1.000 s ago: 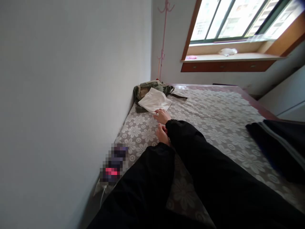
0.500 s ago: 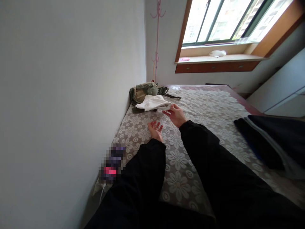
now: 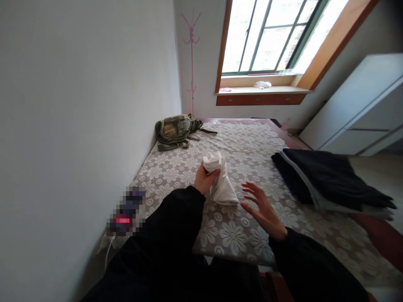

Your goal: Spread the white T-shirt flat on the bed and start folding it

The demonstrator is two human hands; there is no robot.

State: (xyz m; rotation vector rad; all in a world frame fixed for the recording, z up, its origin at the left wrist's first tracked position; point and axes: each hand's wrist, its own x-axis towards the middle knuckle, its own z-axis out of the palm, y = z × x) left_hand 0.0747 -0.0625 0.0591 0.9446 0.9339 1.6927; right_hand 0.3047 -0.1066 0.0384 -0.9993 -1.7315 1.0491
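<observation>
My left hand (image 3: 203, 181) is closed round one end of a piece of white cloth (image 3: 225, 191), bunched up at the grip. From there the white cloth droops to the right, its lower edge by the patterned cover; its exact kind is not clear. Just right of it, my right hand (image 3: 262, 210) is in the air with fingers spread and nothing in them. Beneath both hands lies a grey-brown cover with white flowers (image 3: 233, 237).
A green and tan backpack (image 3: 174, 129) lies at the far left, against the wall. Folded dark and grey clothes (image 3: 324, 174) are stacked at the right. A blurred-out device (image 3: 127, 212) with a white cable rests at the left edge. A pink coat rack (image 3: 192, 63) stands behind.
The white cloth has come from in front of the backpack toward me. My left hand now grips it; my right hand has let go and moved right. The view has turned right.
</observation>
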